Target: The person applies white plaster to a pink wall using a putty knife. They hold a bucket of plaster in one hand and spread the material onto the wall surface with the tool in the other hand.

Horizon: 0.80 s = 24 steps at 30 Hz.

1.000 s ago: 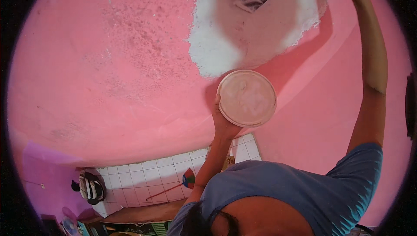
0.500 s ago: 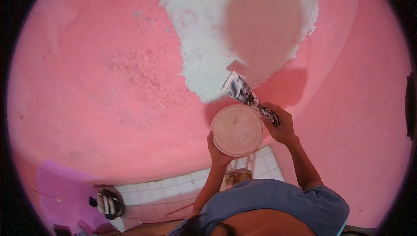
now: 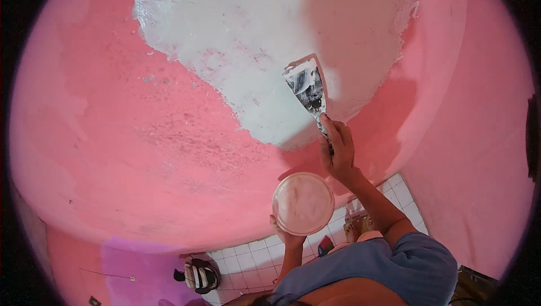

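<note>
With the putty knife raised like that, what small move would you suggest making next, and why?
Probably press the putty knife flat and draw it across the lower edge of the white patch. The right hand holds the blade at that ragged edge, beside bare pink wall; the left hand holds the tub below.

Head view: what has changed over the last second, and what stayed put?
The right hand brought the putty knife down from high on the white patch to the tub, then raised it to the patch's lower edge. The left hand kept holding the round tub throughout.
</note>
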Each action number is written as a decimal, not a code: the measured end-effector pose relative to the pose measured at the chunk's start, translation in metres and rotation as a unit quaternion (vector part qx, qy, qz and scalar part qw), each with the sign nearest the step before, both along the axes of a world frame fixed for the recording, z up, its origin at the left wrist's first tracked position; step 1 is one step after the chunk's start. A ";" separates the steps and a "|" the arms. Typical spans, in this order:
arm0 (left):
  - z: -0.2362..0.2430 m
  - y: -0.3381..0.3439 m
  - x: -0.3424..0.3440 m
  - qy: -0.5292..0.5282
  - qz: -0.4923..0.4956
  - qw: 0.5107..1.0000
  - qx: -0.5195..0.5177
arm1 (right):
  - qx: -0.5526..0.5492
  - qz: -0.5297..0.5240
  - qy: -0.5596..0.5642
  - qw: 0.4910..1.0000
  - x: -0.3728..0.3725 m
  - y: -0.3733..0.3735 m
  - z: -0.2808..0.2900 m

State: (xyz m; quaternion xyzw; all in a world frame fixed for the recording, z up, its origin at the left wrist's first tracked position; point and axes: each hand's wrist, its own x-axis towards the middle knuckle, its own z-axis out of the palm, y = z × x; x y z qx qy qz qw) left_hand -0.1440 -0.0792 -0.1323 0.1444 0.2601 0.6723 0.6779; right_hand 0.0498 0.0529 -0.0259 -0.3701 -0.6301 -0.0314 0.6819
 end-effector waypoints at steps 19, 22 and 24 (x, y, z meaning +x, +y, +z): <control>-0.012 0.002 -0.008 0.027 0.019 0.999 -0.038 | -0.015 0.017 0.010 1.000 -0.014 0.008 -0.057; -0.011 0.003 -0.007 0.025 0.037 0.998 -0.051 | 0.009 0.028 0.031 0.999 -0.014 0.006 -0.051; -0.008 0.004 -0.006 -0.020 0.012 0.999 -0.034 | 0.027 0.010 0.025 0.999 -0.011 0.013 -0.035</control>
